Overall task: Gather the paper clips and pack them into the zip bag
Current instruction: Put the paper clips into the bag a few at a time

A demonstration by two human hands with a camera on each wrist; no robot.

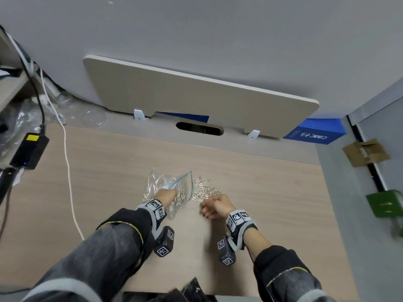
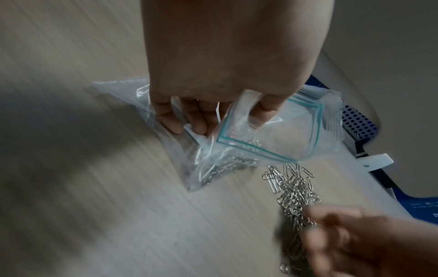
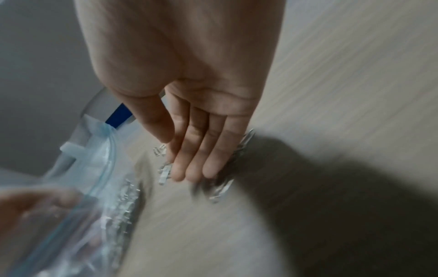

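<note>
A clear zip bag with a teal seal lies on the wooden desk. My left hand grips its rim and holds the mouth open. In the left wrist view the left hand has its fingers curled over the zip bag; silver clips lie inside. A loose pile of paper clips sits just right of the mouth. My right hand rests at the pile's near side. In the right wrist view the right hand has straight fingers together, tips touching the paper clips.
A black power adapter and a white cable lie at the left. A beige divider panel stands along the back above a cable slot. A blue box is at the back right, a green object beyond the desk's right edge.
</note>
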